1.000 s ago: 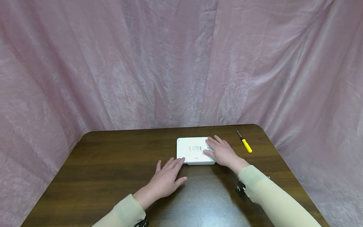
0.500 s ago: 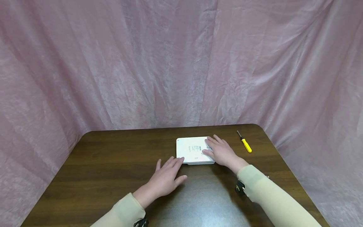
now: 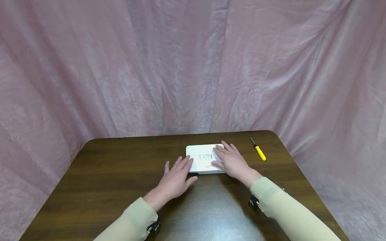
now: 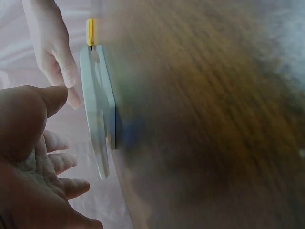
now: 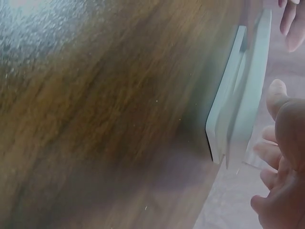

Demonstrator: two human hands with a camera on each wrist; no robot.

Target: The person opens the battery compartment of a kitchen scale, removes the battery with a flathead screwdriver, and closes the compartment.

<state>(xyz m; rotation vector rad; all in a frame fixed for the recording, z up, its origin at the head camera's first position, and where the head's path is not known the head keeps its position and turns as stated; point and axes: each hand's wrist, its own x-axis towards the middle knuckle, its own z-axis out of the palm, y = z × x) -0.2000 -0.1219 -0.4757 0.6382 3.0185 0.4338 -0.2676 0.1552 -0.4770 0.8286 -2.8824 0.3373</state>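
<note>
A flat white rectangular device point(image 3: 199, 162) with a small printed label lies on the brown table. From the side, in the left wrist view, it shows two layers, a wider upper plate over a thinner base. My left hand point(image 3: 173, 184) reaches to its near left corner, fingers extended and spread. My right hand point(image 3: 235, 164) lies over its right part with straight fingers, hiding that side. Whether the fingertips touch the surface is hard to tell. Neither hand grips anything. In the right wrist view, my right hand point(image 5: 286, 152) is beside the upper plate.
A yellow-handled screwdriver point(image 3: 260, 153) lies on the table point(image 3: 120, 174) to the right of the device, its shaft pointing away. A pink curtain point(image 3: 181, 67) hangs behind the table's far edge. Black bands sit at both sleeves.
My left hand has moved slightly forward, its fingertips now farther over the device's left edge. My right hand has shifted slightly on the device. The head view has tilted a little.
</note>
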